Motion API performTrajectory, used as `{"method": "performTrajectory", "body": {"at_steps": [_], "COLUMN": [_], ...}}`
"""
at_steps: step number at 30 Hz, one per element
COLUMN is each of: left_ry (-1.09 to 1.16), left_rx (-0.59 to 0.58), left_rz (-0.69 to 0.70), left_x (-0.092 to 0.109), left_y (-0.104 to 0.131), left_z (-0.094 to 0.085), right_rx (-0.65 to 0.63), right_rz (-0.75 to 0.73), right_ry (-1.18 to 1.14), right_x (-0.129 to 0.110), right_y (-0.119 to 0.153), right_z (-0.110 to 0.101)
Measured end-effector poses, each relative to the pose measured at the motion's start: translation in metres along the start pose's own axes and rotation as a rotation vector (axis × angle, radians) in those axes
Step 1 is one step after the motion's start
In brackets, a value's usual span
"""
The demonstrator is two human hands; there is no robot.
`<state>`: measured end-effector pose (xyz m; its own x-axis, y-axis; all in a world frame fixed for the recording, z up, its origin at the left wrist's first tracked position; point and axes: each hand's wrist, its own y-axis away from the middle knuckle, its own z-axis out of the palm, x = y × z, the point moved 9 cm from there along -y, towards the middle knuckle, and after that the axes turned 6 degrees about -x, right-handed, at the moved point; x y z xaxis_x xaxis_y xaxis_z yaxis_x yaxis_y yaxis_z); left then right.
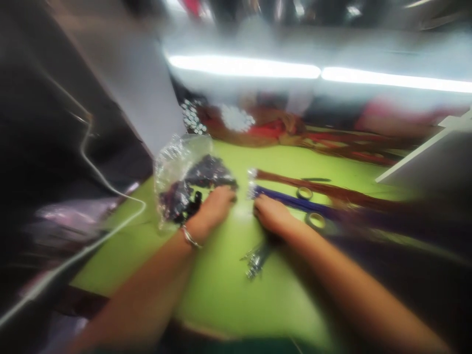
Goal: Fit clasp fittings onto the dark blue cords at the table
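Observation:
My left hand [220,199], with a bracelet at the wrist, is closed at the right edge of a pile of small black parts [210,169]. These parts lie in and at the mouth of a clear plastic bag [184,147]. Beside the near edge of a bundle of blue wires [282,196], my right hand [272,212] has its fingers curled in. Blur hides what either hand pinches. A bundle of brown wires [283,178] runs behind the blue one, and pale tips show at the left ends of both. Below my right hand lies a small bunch of metal-ended leads [255,260].
Two tape rolls [316,221] sit by the wires on the green table [221,295]. More red-brown wire bundles [273,130] lie along the back. A white cable [110,233] crosses the left side. A white panel [424,145] stands at right, under tube lights [243,66].

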<state>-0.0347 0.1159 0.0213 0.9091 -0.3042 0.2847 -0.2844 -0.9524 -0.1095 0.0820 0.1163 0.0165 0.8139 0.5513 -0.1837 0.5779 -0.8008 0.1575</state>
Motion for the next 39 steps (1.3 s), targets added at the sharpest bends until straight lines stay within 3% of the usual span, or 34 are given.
{"method": "performTrajectory", "body": {"at_steps": [3,6,8,11,15,22,27,31,35,36,39], "left_ry": [0.153,0.532,0.865,1.337,1.686,1.805,1.804,1.771,1.683,1.678,1.73], "left_rx": [0.08,0.138,0.072,-0.088,-0.185,-0.213,-0.185,0.002,0.489,0.524,0.479], "left_rz": [-0.019,-0.093,-0.157,-0.236,-0.296,-0.366,-0.359,-0.341,-0.367,-0.408,-0.474], "left_x": [-0.006,-0.013,-0.011,0.007,0.028,0.029,0.022,-0.002,-0.043,-0.048,-0.044], "left_y": [-0.001,0.001,0.003,0.007,0.012,0.013,0.011,0.008,0.016,0.018,0.019], "left_z": [-0.006,-0.009,0.001,0.022,0.039,0.054,0.048,0.02,-0.017,-0.018,-0.011], "right_rx": [0.055,0.182,0.253,0.344,0.422,0.484,0.465,0.447,0.365,0.296,0.025], "right_rz": [0.032,0.069,0.078,0.055,0.019,-0.037,-0.039,-0.08,-0.163,-0.21,-0.381], "right_ry": [-0.156,-0.389,-0.52,-0.647,-0.71,-0.694,-0.72,-0.704,-0.645,-0.603,-0.409], "right_x": [0.01,0.028,0.038,0.045,0.045,0.044,0.048,0.046,0.033,0.024,-0.007], "right_y": [0.006,0.014,0.019,0.026,0.035,0.042,0.032,0.03,0.04,0.043,0.05], "right_z": [-0.011,-0.023,-0.025,-0.025,-0.023,-0.025,-0.02,-0.023,-0.035,-0.036,-0.022]}}
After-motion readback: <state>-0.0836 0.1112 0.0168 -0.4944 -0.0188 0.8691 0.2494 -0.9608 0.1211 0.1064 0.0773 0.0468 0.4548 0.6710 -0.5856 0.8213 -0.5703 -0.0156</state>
